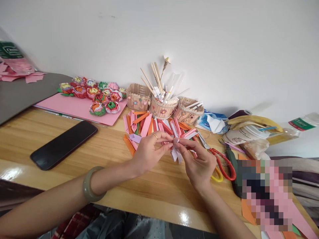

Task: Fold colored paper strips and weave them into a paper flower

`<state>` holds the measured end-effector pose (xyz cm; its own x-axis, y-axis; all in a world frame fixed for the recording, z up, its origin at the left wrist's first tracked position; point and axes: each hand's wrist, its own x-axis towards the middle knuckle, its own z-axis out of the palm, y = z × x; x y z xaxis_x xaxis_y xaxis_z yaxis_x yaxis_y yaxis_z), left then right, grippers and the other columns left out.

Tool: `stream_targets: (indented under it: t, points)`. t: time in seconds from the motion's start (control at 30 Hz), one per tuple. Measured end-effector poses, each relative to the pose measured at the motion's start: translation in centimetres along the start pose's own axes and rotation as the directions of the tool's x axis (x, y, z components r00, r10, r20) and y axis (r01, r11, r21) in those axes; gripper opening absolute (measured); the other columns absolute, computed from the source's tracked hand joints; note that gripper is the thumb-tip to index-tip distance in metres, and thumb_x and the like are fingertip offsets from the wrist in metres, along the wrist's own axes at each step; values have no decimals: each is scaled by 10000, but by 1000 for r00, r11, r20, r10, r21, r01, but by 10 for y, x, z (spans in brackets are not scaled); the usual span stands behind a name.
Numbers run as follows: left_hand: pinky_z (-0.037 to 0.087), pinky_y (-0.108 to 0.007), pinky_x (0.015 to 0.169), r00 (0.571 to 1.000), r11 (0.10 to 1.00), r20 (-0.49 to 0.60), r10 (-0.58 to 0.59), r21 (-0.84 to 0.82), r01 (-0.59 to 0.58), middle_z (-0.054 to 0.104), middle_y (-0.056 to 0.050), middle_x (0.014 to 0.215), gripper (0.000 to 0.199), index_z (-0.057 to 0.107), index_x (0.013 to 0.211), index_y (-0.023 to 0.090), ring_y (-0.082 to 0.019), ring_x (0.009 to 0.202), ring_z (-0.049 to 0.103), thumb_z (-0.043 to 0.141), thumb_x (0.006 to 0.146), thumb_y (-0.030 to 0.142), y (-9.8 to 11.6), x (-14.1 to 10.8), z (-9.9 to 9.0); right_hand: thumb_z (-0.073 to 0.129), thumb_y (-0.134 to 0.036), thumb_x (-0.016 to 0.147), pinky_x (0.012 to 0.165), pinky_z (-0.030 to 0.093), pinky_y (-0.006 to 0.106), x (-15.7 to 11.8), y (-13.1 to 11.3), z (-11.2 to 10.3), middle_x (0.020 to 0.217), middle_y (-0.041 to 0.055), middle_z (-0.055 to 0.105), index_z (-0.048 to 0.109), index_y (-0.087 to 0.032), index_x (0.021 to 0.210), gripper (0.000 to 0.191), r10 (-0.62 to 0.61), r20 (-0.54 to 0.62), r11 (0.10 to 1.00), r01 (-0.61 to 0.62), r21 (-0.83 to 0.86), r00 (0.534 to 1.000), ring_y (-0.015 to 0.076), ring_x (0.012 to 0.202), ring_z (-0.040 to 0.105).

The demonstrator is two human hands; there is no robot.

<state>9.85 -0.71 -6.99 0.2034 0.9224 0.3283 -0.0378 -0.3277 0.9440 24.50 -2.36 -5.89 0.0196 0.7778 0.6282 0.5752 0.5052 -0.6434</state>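
Observation:
Over the middle of the table, my left hand (152, 149) and my right hand (199, 159) meet at a small folded piece of pale lilac paper (175, 154). Thumb and fingers of both hands pinch its upper end, while its pointed lower ends hang free. A ring sits on my left hand and a green bangle (93, 184) on that wrist. Just behind the hands lies a heap of folded paper strips (146, 124) in pink, orange, white and green. Red-handled scissors (224, 166) lie to the right of my right hand, partly hidden by it.
Paper flowers (96, 94) rest on pink sheets (57, 106) at the back left, with a black phone (64, 144) in front. Baskets (163, 108) with sticks and pens stand by the wall. A lidded cup (245, 132), tissues (211, 122) and a bottle (302, 122) fill the right.

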Motion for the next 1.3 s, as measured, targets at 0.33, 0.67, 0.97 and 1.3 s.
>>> stream_targets:
  t: [0.33,0.67,0.97,1.3]
  points:
    - [517,-257,787,998,996,-19,64,65,-63,643,-45,893,99,590,873,159,-138,861,630,553,784,186,1,1,-1,648,-159,742,603,541,258,0,-2,-1,803,20,687,634,-209,881,148,-76,42,997,75,35,996,142,672,633]
    - [500,-291,791,973,955,-37,226,205,-214,635,-42,866,114,587,874,181,-148,856,604,598,761,176,-2,1,-2,636,-91,734,677,536,295,-1,-1,0,859,34,676,615,-219,887,200,-115,46,989,111,98,992,164,767,631]
    - [497,-276,774,909,874,-8,416,281,-397,628,-55,851,121,590,893,161,-134,846,595,551,787,117,-1,2,-3,616,-91,744,692,510,326,0,-1,0,871,53,664,595,-214,863,173,-192,70,977,185,103,979,180,801,622]
    - [508,-304,779,887,852,-14,462,286,-439,652,-74,891,134,575,910,170,-152,879,607,546,790,118,-4,3,-3,620,-111,741,609,481,310,2,1,-1,762,31,614,563,-230,782,138,-259,5,966,259,-12,966,167,699,583]
